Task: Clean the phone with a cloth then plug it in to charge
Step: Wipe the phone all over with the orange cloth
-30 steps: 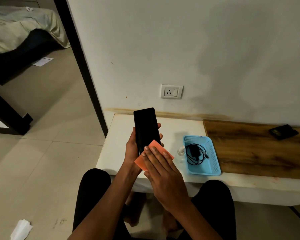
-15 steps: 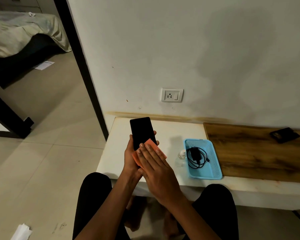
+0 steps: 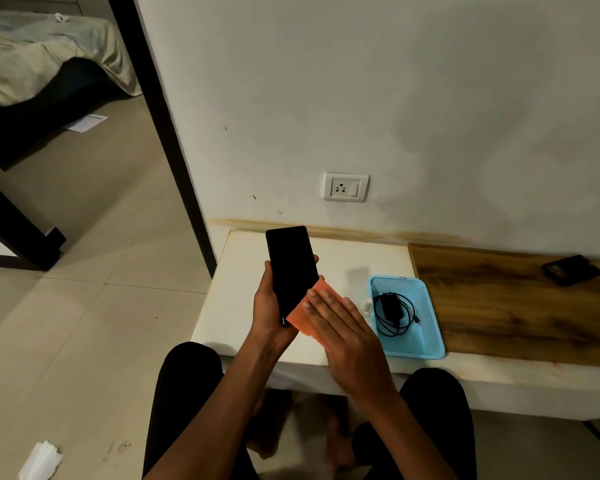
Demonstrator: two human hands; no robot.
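A low white bench (image 3: 243, 271) runs along the wall, its right part topped by a brown wooden board (image 3: 499, 306). A light-blue mesh basket (image 3: 430, 327) sits on the bench beside the board, holding a black charger (image 3: 392, 308) with its cable coiled around it. Just left of the basket stands a small clear bottle (image 3: 367, 304). A dark flat object (image 3: 571, 270) lies far right on the board. The black phone (image 3: 291, 268), screen dark and unlit, is held tilted above the left part of the bench, gripped from behind by the left hand (image 3: 269, 310), fingers curled round its edges. The right hand (image 3: 343, 327), fingers straight and together, presses an orange cloth (image 3: 305, 315) against the phone's near right corner. A white wall socket (image 3: 346, 187) sits on the wall above the bench.
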